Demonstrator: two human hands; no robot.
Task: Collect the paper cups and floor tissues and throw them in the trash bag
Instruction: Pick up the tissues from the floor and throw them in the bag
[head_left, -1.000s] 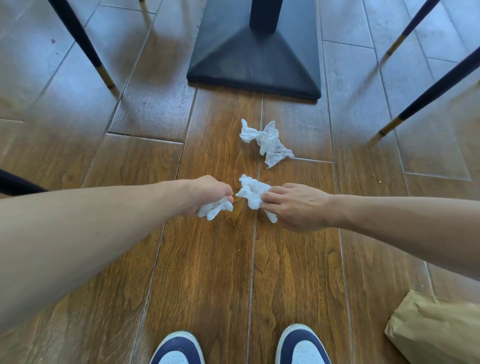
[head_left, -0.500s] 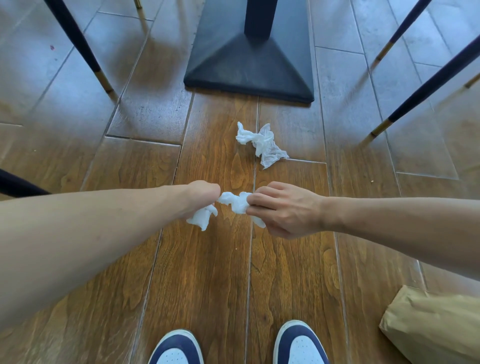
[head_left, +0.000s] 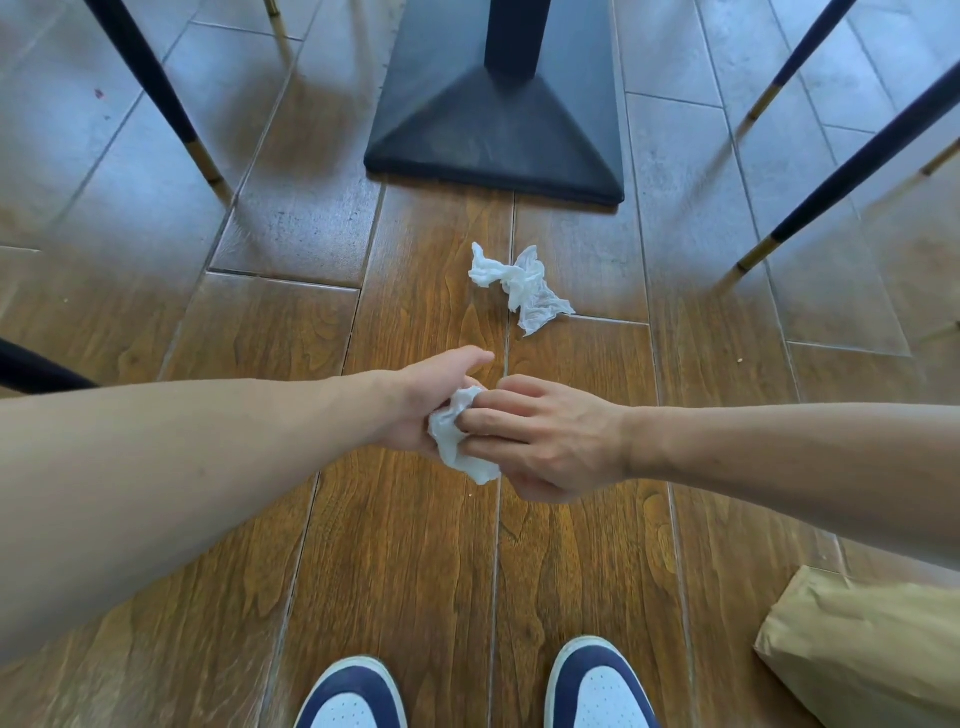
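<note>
The step in hand looks like the gathering of floor tissues into one handful: the left hand (head_left: 415, 405) and the right hand (head_left: 540, 441) meet above the brown wood-plank floor (head_left: 395, 561), with a crumpled white tissue wad (head_left: 457, 436) pressed between them. The left hand's fingers are curled round the wad from the far side, its thumb sticking out free toward the table base; the right hand's fingers (head_left: 498, 415) are bent and nearly closed, their tips pushing into the tissue, so both hands have hold of it. Whether the wad is one tissue or several bunched together cannot be told. A second crumpled white tissue (head_left: 519, 286) lies loose on the floor, apart from the hands, between them and the near edge of the black pyramid-shaped table base (head_left: 493, 135). The next move probably calls for one hand to take the whole wad so the other can reach forward and pinch up the loose tissue. The crumpled brown paper trash bag (head_left: 862, 644) lies at the floor's near right corner of the view, beside the right navy-and-white sneaker (head_left: 597, 686). No paper cups are visible.
</note>
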